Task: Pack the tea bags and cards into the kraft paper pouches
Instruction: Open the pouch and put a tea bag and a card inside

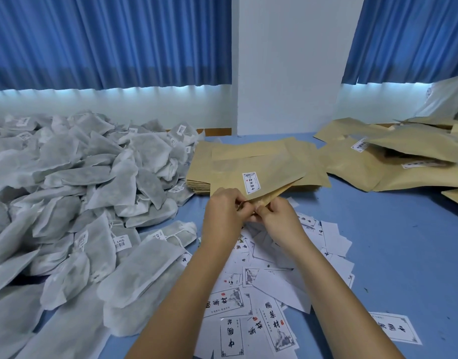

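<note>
Tea bags (75, 193) heaped left on the worktop (404, 255), cards (269, 288) scattered front-centre, pouch stack (222, 161) behind them, more pouches (393, 161) far right.

A blue pleated curtain (106, 40) hangs at the left and a second blue curtain (409, 37) at the right. Between them a white pillar (287, 63) meets the blue tabletop (393, 250). Daylight glows beneath both hems along the white wall (93, 104) — a brown strip (217, 131) shows just left of the pillar's foot.

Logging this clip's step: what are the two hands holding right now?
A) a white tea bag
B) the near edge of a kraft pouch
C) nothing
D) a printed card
B: the left hand and the right hand both pinch the near edge of a labelled kraft pouch, lifted above the cards.
</note>
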A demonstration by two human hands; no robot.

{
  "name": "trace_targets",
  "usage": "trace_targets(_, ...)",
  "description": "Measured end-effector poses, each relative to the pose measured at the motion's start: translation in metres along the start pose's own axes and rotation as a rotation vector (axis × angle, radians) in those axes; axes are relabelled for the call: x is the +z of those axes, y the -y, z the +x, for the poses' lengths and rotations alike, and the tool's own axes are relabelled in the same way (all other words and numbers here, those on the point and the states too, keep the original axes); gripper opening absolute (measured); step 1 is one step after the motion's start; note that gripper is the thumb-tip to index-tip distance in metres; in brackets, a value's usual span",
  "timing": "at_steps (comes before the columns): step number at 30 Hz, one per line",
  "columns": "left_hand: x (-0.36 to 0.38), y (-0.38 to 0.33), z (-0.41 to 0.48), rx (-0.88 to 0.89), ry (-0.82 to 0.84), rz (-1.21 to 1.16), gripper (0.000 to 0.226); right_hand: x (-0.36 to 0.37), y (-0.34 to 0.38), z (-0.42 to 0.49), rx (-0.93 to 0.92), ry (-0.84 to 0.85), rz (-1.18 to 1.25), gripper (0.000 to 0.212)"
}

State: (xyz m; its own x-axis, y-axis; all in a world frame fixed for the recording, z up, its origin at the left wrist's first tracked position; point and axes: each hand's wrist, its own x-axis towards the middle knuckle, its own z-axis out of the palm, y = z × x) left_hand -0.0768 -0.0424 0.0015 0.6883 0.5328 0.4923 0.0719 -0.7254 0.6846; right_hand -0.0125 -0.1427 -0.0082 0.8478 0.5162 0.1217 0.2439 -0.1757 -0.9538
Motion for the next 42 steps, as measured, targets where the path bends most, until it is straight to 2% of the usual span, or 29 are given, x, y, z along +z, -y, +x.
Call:
trace_targets(3, -0.001, 0.004, 0.001, 0.153, 0.142, 0.066, 0.004, -0.004, 0.000, -0.005, -0.006, -0.036, 0.025, 0.018)
trace_targets(5, 0.001, 0.006, 0.000, 0.174, 0.138, 0.084, 0.004, -0.006, -0.002, -0.007, -0.025, -0.045, -0.016, 0.018)
trace_targets(11, 0.002, 0.004, -0.001, -0.018, 0.056, -0.119, 0.026, -0.003, -0.003, -0.005, -0.032, -0.017, -0.078, 0.013)
trace_targets(16, 0.004, 0.001, -0.002, -0.104, 0.015, -0.218, 0.016, -0.002, -0.003, -0.005, -0.029, 0.018, -0.041, 0.014)
trace_targets(19, 0.006, 0.001, -0.002, -0.119, -0.001, -0.221, 0.017, -0.004, -0.001, -0.006, -0.040, 0.011, -0.101, 0.016)
trace_targets(22, 0.001, 0.009, 0.005, -0.176, -0.146, -0.250, 0.031, -0.001, -0.001, -0.010, -0.069, 0.061, -0.214, 0.026)
trace_targets(24, -0.002, 0.012, 0.008, -0.154, -0.179, -0.175, 0.029, 0.003, -0.003, -0.010, -0.038, 0.067, -0.170, 0.028)
trace_targets(27, 0.001, 0.008, 0.002, 0.000, 0.007, 0.102, 0.008, 0.000, -0.005, -0.005, 0.065, -0.028, 0.016, 0.024)
trace_targets(30, 0.007, 0.004, -0.007, 0.092, 0.224, 0.481, 0.040, -0.002, -0.007, -0.004, 0.155, -0.049, 0.156, 0.013)
trace_targets(32, 0.007, -0.001, -0.008, 0.212, 0.232, 0.584, 0.044, -0.003, -0.007, -0.006, 0.185, 0.045, 0.368, 0.019)
trace_targets(35, 0.002, -0.012, -0.009, 0.384, 0.108, 0.389, 0.050, -0.008, -0.007, -0.002, 0.212, 0.017, 0.472, 0.023)
trace_targets(38, -0.017, -0.016, -0.006, 0.498, -0.225, 0.103, 0.049, -0.010, -0.013, 0.003, 0.254, -0.090, 0.419, 0.028)
trace_targets(40, -0.032, -0.016, -0.001, 0.462, -0.354, -0.009, 0.049, -0.010, -0.015, 0.006, 0.229, -0.118, 0.389, 0.033)
trace_targets(42, -0.046, -0.016, 0.003, 0.320, -0.319, -0.117, 0.051, -0.008, -0.013, 0.006, 0.201, -0.107, 0.395, 0.042)
